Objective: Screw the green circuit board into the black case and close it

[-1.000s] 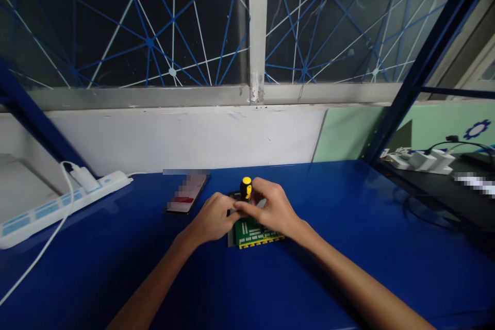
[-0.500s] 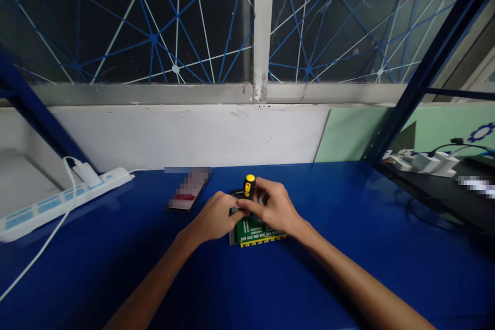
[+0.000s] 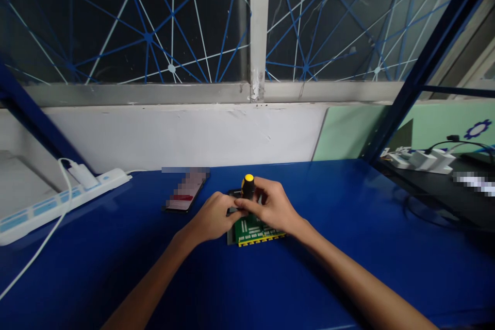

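Observation:
A green circuit board (image 3: 253, 233) with a yellow front edge lies on the blue table (image 3: 247, 278). A short screwdriver (image 3: 248, 186) with a black and yellow handle stands upright on the board. My right hand (image 3: 273, 209) is closed round the handle. My left hand (image 3: 212, 219) rests at the board's left edge, fingers curled and pressed against it and the screwdriver's lower part. The screwdriver's tip is hidden behind my fingers.
A phone (image 3: 185, 193) lies flat to the left of the board. A white power strip (image 3: 58, 201) with a plugged-in charger and cable sits at far left. White chargers (image 3: 425, 159) and black cables lie on a dark surface at right. A window wall stands behind.
The screwdriver handle has turned slightly in my right fingers, showing less yellow. Both hands stay at the board.

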{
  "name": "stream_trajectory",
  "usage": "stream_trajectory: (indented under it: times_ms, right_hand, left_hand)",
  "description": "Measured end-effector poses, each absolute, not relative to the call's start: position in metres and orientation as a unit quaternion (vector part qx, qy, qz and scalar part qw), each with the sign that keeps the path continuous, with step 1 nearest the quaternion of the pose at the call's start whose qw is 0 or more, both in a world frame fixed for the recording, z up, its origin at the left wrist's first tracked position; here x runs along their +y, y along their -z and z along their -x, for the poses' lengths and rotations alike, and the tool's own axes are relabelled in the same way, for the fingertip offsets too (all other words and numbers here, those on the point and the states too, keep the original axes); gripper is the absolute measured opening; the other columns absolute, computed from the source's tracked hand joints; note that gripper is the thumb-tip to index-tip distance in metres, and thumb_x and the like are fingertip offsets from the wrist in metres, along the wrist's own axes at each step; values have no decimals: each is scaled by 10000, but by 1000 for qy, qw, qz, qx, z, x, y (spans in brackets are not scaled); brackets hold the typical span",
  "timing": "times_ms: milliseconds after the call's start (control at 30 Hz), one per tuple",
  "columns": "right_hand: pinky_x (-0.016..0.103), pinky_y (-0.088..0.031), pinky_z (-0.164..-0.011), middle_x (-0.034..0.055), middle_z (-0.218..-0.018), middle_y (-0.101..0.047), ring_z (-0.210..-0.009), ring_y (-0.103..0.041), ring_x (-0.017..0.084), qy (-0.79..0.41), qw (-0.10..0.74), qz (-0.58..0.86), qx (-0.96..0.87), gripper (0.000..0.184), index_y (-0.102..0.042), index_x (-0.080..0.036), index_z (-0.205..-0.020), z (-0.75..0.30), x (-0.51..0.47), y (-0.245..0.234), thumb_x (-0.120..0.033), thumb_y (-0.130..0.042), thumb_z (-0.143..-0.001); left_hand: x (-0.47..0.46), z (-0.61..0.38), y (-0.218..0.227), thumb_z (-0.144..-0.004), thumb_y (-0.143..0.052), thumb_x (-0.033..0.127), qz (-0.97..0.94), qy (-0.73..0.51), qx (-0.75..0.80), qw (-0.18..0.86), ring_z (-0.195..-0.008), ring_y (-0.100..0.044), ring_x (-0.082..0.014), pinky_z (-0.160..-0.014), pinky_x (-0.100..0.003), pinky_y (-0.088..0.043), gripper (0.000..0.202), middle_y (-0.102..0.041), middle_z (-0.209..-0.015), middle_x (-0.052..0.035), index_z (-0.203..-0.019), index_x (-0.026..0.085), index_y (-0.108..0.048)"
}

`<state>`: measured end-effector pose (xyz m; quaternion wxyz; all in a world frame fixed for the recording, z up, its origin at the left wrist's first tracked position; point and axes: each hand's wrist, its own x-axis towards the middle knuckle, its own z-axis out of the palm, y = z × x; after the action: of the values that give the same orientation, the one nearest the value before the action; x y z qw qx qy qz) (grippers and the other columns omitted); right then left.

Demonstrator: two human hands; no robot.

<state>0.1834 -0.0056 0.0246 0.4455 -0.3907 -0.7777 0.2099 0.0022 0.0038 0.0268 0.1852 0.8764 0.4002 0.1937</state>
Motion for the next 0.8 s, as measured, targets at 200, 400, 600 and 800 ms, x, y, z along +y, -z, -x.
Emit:
stream_trajectory:
  times_ms: [200,400,600,800]
  right_hand:
    - [254,-302,-505,-55,-593,-481,-533,-439,100,-187,456,409,-768,349,-482,-205,-675,-184,-4,-23,-448,-711,-778]
    - [254,-317,-513,-44,-599,-497,-540,-439,105,-184,463,409,-765,372,-488,-204,-657,-184,-4,-24,-487,-693,-785]
    - [249,-360,-522,-31,-637,-558,-546,-494,110,-226,455,377,-774,224,-566,-190,-768,-186,-9,-31,-388,-664,-808]
    - [239,-383,-516,-33,-647,-591,-509,-498,97,-272,456,355,-769,116,-636,-178,-904,-187,-6,-29,-234,-630,-803]
  left_hand:
    - [4,-2,-27,-855,-551,259,-876,-206,394,186,-698,-636,-179,-621,-281,-396,208,-713,-763,-42,-724,172,-687]
    - [9,1,-27,-843,-601,289,-881,-224,381,168,-835,-645,-215,-726,-304,-444,165,-715,-842,-47,-759,185,-698]
    - [9,1,-25,-848,-561,277,-882,-224,384,157,-807,-654,-212,-714,-311,-452,192,-711,-850,-54,-758,181,-702]
    - [7,0,-28,-868,-509,237,-886,-219,363,186,-867,-661,-215,-776,-325,-463,250,-727,-895,-62,-779,189,-738]
